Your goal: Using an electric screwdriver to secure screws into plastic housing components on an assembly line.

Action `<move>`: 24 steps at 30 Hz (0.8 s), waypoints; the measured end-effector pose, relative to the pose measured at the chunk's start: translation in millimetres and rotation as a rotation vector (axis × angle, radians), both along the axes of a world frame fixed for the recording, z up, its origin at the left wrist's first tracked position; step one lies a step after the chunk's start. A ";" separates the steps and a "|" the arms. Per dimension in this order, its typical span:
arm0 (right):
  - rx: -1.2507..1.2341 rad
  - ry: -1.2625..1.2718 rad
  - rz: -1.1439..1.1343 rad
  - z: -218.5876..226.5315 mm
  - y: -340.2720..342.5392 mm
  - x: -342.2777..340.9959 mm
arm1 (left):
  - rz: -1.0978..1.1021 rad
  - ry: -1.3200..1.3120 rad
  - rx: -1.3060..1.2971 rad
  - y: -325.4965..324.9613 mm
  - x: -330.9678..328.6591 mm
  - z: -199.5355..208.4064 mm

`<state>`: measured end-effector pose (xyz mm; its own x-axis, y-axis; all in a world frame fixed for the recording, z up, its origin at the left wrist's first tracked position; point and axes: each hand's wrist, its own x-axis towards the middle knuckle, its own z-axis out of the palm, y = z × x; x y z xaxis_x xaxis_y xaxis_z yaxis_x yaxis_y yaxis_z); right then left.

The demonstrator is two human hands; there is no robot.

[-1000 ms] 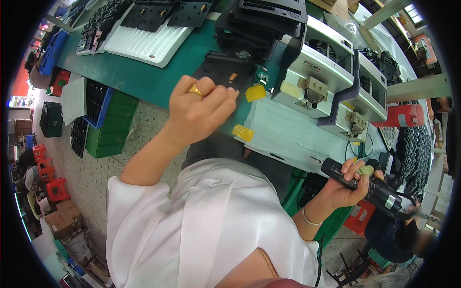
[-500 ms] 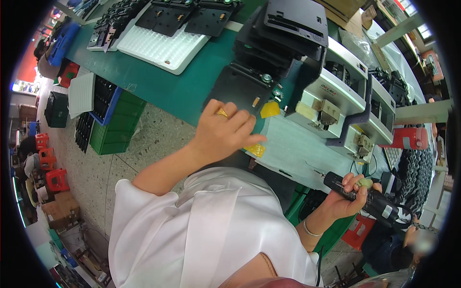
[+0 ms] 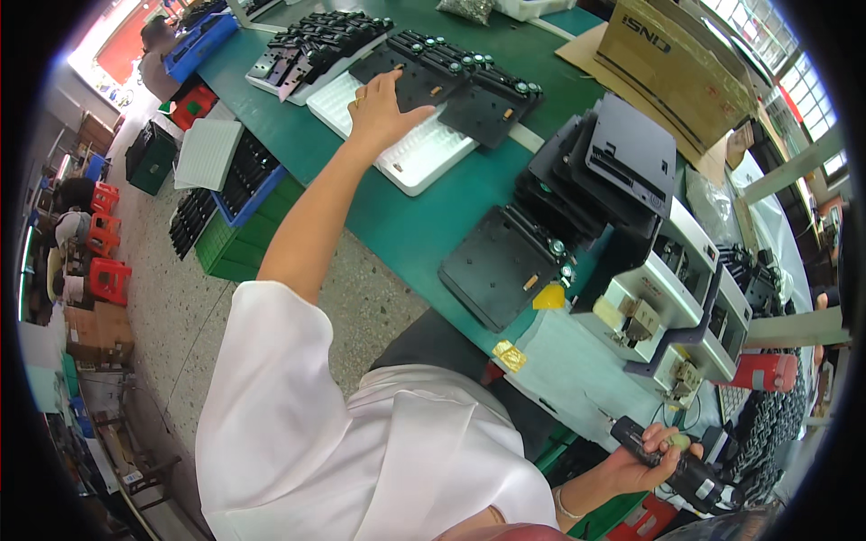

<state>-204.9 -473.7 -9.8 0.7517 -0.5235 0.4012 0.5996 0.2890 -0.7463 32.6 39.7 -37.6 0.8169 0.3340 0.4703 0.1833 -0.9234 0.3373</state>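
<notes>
My left arm is stretched out over the green table, and my left hand point(image 3: 379, 110) is above the white ribbed tray point(image 3: 417, 173). Its thumb is spread wide and its fingertips are over or on a flat black panel point(image 3: 424, 87); contact is hard to make out. Another black panel point(image 3: 487, 115) lies to its right. My right hand point(image 3: 663, 458), low at the right, grips a black electric screwdriver point(image 3: 690, 482) whose thin bit points up and left. Nearer to me, a single black panel point(image 3: 492, 270) with round metal parts lies by a yellow piece point(image 3: 548, 297).
A leaning stack of black panels point(image 3: 631, 149) stands beside silver machines point(image 3: 663, 288) at the right. A large cardboard box point(image 3: 677, 77) sits at the back. Black parts point(image 3: 316, 50) fill the far left. Green crates point(image 3: 242, 239) stand on the floor.
My left hand has moved from the near black panel far up and left to the panels on the white tray. The view has shifted; my right hand still holds the screwdriver.
</notes>
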 end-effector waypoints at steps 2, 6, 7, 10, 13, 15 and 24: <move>-0.004 0.003 -0.013 -1.3 1.4 -0.2 | 0.071 0.146 -0.043 14.4 9.6 -1.1; 0.007 0.019 -0.031 0.4 8.0 2.4 | 0.047 0.344 -0.055 17.9 13.8 -0.7; 0.019 0.016 -0.026 0.2 8.6 2.3 | 0.053 0.354 -0.065 18.1 14.0 -1.1; 0.006 0.016 -0.030 4.9 14.0 4.9 | 0.076 0.354 -0.076 17.5 14.7 -2.0; -0.023 -0.006 -0.047 4.3 15.5 6.8 | 0.067 0.335 -0.066 18.8 14.8 -0.9; -0.018 -0.008 -0.038 6.3 16.2 8.6 | 0.059 0.343 -0.077 18.9 15.9 1.5; 0.011 -0.060 0.010 15.0 20.2 9.7 | 0.084 0.439 -0.120 12.6 17.0 11.2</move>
<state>-195.3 -453.5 5.2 0.7316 -0.5205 0.4401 0.6403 0.3032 -0.7058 49.7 52.2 -26.4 0.8976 0.4389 0.0401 0.4055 -0.8581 0.3149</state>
